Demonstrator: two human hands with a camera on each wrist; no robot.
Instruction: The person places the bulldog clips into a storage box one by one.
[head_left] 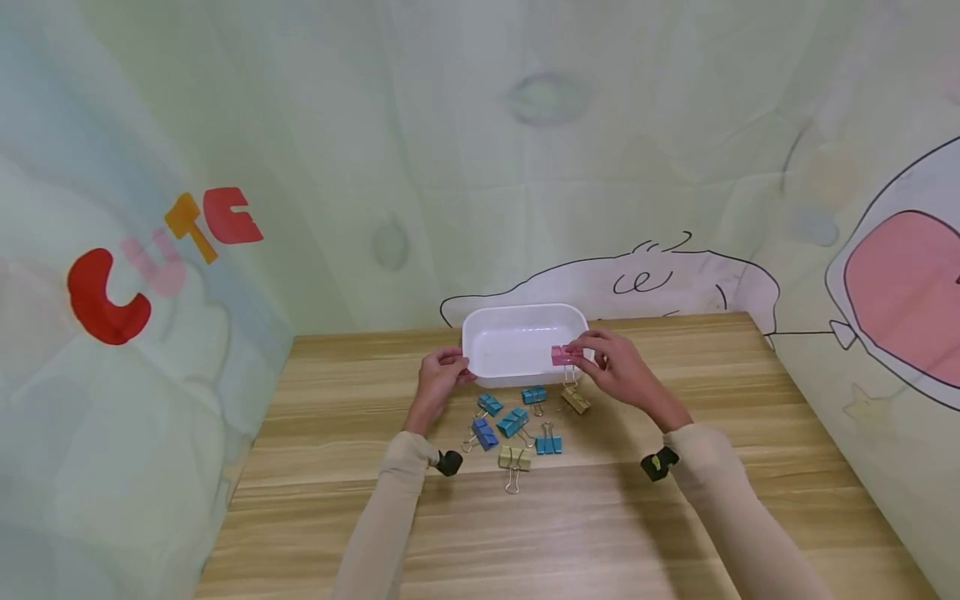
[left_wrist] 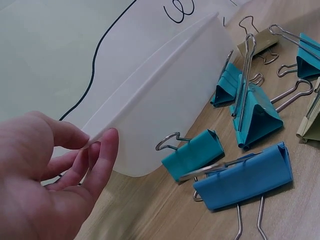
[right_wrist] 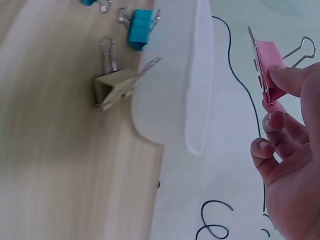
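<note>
A white plastic tub [head_left: 525,381] stands at the back of the table, and its visible inside holds nothing. My left hand [head_left: 438,382] pinches the tub's left rim between thumb and fingers, as the left wrist view shows closely. Over the tub's right front corner, my right hand [head_left: 617,367] pinches a pink binder clip [head_left: 561,356] by its body, wire handles sticking out. In front of the tub lie several loose binder clips: teal ones such as this teal clip [head_left: 513,422], a blue clip [left_wrist: 245,175], and two khaki clips, one khaki clip [right_wrist: 114,87] beside the tub.
The wood-grain table [head_left: 337,500] meets a printed cloth backdrop [head_left: 337,167] close behind the tub. Cloth also hangs along the left and right sides. A small black device [head_left: 660,463] is strapped at the right wrist, another black device [head_left: 449,462] at the left.
</note>
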